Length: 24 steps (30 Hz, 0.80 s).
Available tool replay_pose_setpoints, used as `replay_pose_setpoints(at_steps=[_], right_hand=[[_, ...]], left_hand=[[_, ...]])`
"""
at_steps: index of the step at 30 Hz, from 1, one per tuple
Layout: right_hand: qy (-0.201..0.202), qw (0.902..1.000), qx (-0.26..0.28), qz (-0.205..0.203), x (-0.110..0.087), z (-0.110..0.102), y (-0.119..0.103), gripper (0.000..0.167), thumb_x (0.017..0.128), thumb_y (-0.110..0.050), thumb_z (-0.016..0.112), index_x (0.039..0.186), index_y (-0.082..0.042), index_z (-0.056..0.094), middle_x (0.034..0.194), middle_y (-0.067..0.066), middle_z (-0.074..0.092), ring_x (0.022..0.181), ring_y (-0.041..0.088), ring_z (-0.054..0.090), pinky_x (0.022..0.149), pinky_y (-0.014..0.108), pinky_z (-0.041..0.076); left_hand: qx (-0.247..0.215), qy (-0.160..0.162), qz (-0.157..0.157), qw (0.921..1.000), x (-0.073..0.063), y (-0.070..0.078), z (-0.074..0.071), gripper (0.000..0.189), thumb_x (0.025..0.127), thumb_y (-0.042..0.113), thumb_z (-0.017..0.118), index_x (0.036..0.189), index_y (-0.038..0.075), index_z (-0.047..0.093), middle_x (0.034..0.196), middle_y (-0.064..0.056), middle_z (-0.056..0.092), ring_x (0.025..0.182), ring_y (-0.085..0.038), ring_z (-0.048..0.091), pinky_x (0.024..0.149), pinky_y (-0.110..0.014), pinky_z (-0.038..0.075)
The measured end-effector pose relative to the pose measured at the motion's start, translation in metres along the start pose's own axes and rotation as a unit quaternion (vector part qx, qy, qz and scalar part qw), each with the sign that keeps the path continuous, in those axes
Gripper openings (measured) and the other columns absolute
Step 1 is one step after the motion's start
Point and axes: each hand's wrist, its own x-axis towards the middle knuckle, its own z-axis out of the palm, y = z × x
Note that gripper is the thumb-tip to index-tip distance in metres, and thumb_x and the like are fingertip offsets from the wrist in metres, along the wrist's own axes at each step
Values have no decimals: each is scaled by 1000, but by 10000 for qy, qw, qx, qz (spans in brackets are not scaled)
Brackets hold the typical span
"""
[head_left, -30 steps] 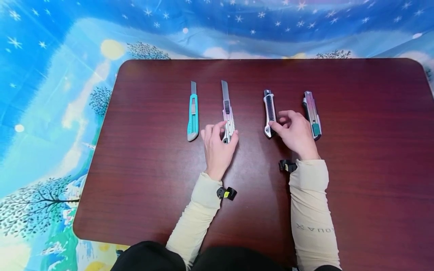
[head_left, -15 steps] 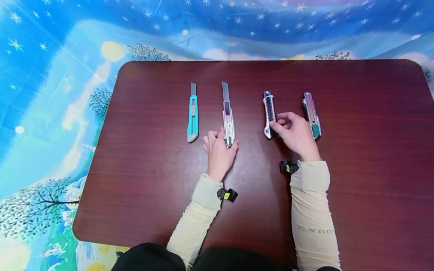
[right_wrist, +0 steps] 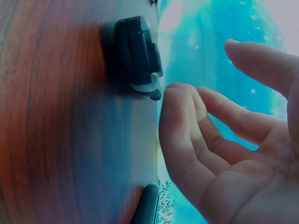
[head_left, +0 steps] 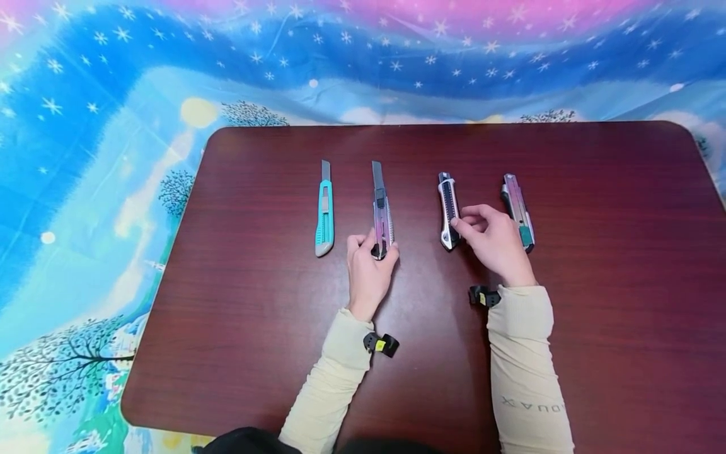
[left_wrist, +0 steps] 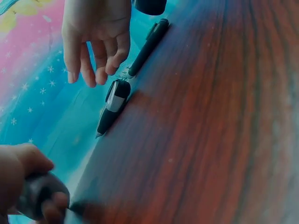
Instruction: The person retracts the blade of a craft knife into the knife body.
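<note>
My left hand (head_left: 368, 271) grips the butt end of a silver box cutter (head_left: 380, 211), its blade extended and pointing away from me. In the left wrist view the dark rounded butt (left_wrist: 39, 196) shows between thumb and fingers. My right hand (head_left: 493, 243) is relaxed, fingers loosely bent, thumb beside a black-and-white box cutter (head_left: 448, 211) that lies on the table. From the right wrist view, the thumb (right_wrist: 261, 63) stands apart from the fingers with nothing between them. A silver box cutter with a green slider (head_left: 518, 214) lies to the right, partly behind the right hand.
A teal box cutter (head_left: 324, 217) with its blade out lies left of my left hand. Everything lies on a dark reddish-brown table (head_left: 255, 328). A printed blue cloth (head_left: 170, 82) surrounds the far and left edges.
The head view has tilted up, shifting the scene lower. My left fingers have closed round the silver cutter's butt, and the cutter has turned slightly. The right hand keeps its place beside the black-and-white cutter.
</note>
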Motion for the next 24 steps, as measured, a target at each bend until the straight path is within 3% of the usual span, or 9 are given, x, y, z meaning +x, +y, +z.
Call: replay_pose_setpoints(at_steps=[4, 8, 15, 20, 24], right_hand=[[-118, 9994, 320, -55, -1, 1, -4, 41, 94, -35, 60, 121, -4, 63, 104, 15, 70, 75, 15, 65, 59, 18, 47], [-588, 9950, 786, -188, -1, 4, -9, 42, 97, -33, 56, 124, -1, 60, 103, 19, 69, 75, 18, 69, 65, 18, 54], [-1290, 9715, 1986, -74, 1, 14, -18, 45, 102, -28, 48, 132, 6, 50, 115, 25, 63, 87, 20, 67, 75, 21, 58], [-1238, 9577, 2593, 164, 1, 18, -23, 48, 102, -33, 45, 130, 6, 50, 106, 12, 64, 85, 7, 63, 74, 21, 57], [-907, 9355, 3399, 333, 1, 16, -23, 48, 102, -37, 46, 120, 7, 55, 92, 0, 72, 79, 5, 67, 68, 20, 57]], left_hand=[[-490, 325, 455, 9972, -2, -1, 4, 50, 82, 21, 73, 128, 3, 62, 100, -12, 50, 94, -22, 51, 80, -32, 48], [-871, 489, 1000, 9900, -6, 2, 6, 54, 79, 17, 76, 128, 0, 60, 100, -13, 51, 90, -22, 55, 77, -29, 49], [-1265, 436, 1496, 9796, -17, 10, 14, 56, 75, 13, 79, 126, -2, 62, 99, -14, 51, 78, -20, 59, 71, -25, 48], [-1463, 229, 1922, 9701, -30, 18, 25, 55, 76, 10, 78, 127, -3, 61, 99, -15, 50, 77, -20, 62, 72, -25, 51], [-1502, -60, 1932, 9696, -35, 23, 29, 55, 78, 12, 78, 129, 1, 60, 103, -15, 49, 81, -19, 63, 77, -25, 52]])
